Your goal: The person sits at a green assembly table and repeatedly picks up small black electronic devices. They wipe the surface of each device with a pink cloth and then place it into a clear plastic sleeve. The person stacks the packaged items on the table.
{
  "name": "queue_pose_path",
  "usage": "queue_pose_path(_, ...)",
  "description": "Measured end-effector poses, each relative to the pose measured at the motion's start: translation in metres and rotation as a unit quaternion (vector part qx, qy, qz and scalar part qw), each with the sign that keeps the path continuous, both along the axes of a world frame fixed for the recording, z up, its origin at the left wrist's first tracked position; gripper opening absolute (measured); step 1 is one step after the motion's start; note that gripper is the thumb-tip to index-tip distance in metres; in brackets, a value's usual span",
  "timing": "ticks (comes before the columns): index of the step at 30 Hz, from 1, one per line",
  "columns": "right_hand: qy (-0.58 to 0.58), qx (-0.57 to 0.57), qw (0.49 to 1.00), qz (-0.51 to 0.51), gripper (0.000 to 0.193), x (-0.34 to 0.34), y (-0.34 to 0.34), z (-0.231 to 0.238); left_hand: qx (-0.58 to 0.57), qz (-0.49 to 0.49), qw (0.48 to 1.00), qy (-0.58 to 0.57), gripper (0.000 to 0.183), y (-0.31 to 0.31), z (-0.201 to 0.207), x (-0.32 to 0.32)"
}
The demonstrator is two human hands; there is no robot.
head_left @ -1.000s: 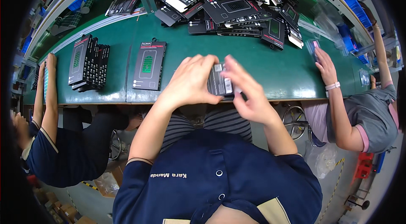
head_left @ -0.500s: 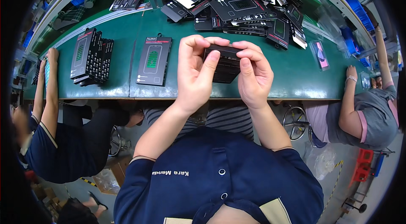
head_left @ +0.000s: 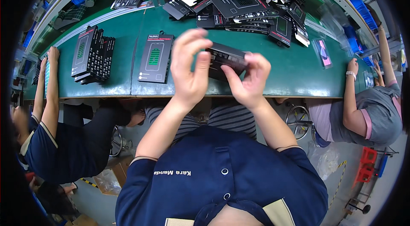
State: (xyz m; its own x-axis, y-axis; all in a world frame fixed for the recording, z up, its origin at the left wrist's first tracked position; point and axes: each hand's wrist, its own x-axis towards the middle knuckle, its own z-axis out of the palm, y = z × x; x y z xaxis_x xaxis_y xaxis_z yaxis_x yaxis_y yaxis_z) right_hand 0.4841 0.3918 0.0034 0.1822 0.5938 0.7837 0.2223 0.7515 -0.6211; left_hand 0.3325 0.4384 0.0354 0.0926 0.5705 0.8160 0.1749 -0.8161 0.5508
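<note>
A slim black battery box (head_left: 224,57) is held tilted above the green bench, in front of my body. My right hand (head_left: 249,85) grips its right end, with the thumb on the near side and the fingers curled at the far edge. Just left of the box, my left hand (head_left: 188,74) is raised with thumb and fingers apart, slightly blurred and holding nothing. Another black battery box (head_left: 154,59), with a green battery picture, lies flat on the bench left of my left hand.
Several black boxes (head_left: 92,57) stand stacked at the left. A large loose heap of boxes (head_left: 241,4) covers the far middle. A clear packet (head_left: 322,54) lies to the right. Co-workers' arms (head_left: 52,76) reach in at both sides of the green bench (head_left: 299,81).
My left hand has come off the box and opened, moving slightly left. My right hand has shifted left and keeps the box, now tilted down to the right.
</note>
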Motion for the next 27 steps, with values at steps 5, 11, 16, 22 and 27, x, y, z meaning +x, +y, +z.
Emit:
queue_pose_path(5,-0.333,0.088,0.933,0.105,0.036,-0.006,0.0,0.036,-0.513,-0.252,0.79,-0.221,0.068,-0.015,0.018,-0.042)
queue_pose_path(11,-0.516,-0.065,0.82,-0.24,0.045,0.031,0.064,0.045,-0.302,0.268,0.885,0.231,0.046,0.015,0.005,-0.104)
queue_pose_path(16,-0.545,-0.094,0.81,-0.195,0.051,0.039,0.035,0.038,-0.09,0.244,0.904,0.338,0.07,0.0,0.015,-0.065)
queue_pose_path(22,-0.399,-0.013,0.904,-0.151,0.013,0.113,-0.03,0.017,-0.06,0.037,0.876,0.478,0.103,-0.011,0.007,-0.022)
queue_pose_path(27,-0.387,-0.101,0.71,-0.58,0.031,0.296,-0.017,-0.006,0.007,-0.078,0.87,0.486,0.077,-0.025,-0.001,0.008)
